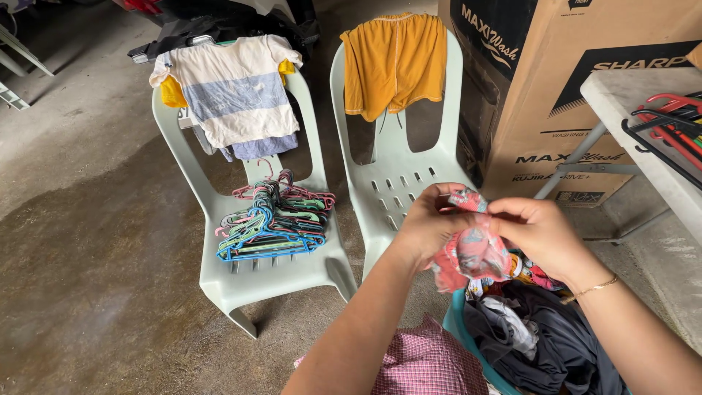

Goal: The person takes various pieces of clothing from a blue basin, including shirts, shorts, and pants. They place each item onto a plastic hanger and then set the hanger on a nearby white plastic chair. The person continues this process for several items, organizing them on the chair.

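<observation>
1. Both hands are closed on one small red patterned cloth (472,252), held up in front of the body above the basin (457,322) of dark laundry.
2. The left hand (431,223) pinches the cloth's upper left edge; the right hand (537,230) pinches its upper right edge. The fingertips of the two hands sit near each other at the top.
3. The cloth hangs down between the hands, bunched, so its long axis runs roughly top to bottom. Its lower end dangles just above the clothes in the basin.
4. Neither hand is clearly nearer: both grip the same top edge, one on each side.
5. A pile of hangers (270,219) lies on the seat of the left chair (248,281), ahead and to the left, on the left hand's side.
6. The right chair (391,175) stands straight ahead, its seat bare, with yellow shorts (395,62) over its back.
7. A shirt (230,88) drapes the left chair's back.
</observation>
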